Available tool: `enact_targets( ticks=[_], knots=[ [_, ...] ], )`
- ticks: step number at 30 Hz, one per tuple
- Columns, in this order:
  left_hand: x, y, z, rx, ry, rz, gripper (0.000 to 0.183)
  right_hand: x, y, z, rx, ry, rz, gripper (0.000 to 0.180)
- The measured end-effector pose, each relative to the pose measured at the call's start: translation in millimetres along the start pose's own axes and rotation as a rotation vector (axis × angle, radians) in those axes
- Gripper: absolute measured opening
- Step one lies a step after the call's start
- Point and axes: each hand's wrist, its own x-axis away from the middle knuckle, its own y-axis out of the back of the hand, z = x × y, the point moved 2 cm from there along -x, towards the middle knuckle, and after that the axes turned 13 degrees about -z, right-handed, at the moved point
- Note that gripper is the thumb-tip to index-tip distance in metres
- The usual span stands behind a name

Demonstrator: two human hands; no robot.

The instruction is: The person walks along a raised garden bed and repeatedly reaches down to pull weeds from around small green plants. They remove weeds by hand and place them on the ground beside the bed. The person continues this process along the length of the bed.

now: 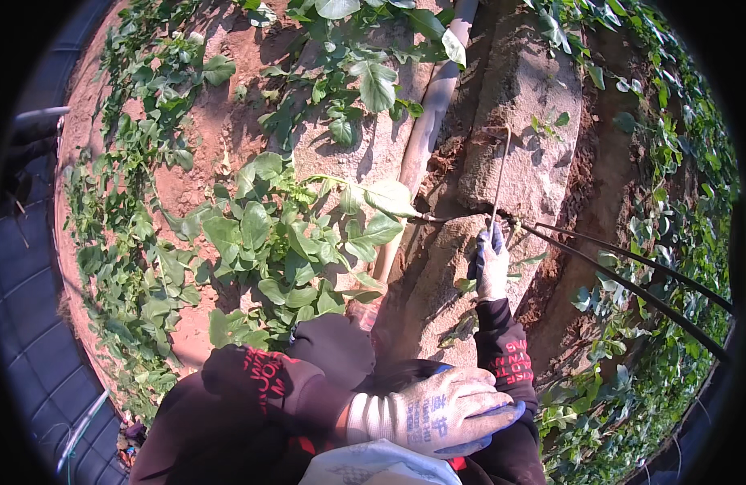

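Note:
My right hand (493, 260), in a white and blue work glove, is closed around a thin metal rod (501, 182). The rod's far end bends sideways and lies on the raised soil bed (530, 121). Close beyond the hand, a dark crack crosses the bed, and a dark hose (615, 279) runs from it to the right. My left hand (463, 412), gloved alike, rests near my right forearm with its fingers extended and close together; nothing shows in it. Beside the bed lies a long pale pipe (433, 115).
Leafy green plants (288, 242) grow left of the pipe, some leaves over it. Denser plants (645, 364) line the right side. My bent knee (333, 348) is below the leaves. Dark sheeting (33, 303) borders the soil at far left.

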Motion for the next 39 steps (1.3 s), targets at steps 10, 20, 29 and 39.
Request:
enact_targets(
  ticks=[10,20,29,39],
  knots=[
    [-15.4,-25.2,48.8,-0.269,0.223,-0.094,0.048,13.7,-23.9,46.3,0.050,-0.180,-0.061,0.017],
    [78.5,101.1,-24.0,-0.535,0.549,-0.281,0.045,144.6,-4.0,150.6,0.102,-0.457,-0.020,0.017],
    [244.4,218.2,-138.2,-0.753,1.184,-0.170,0.034,277.1,58.0,143.6,0.392,-0.621,-0.138,0.037],
    [228.0,189.3,-137.2,-0.586,1.228,-0.280,0.041,298.7,52.7,124.0,0.486,-0.550,-0.136,0.039]
  ],
)
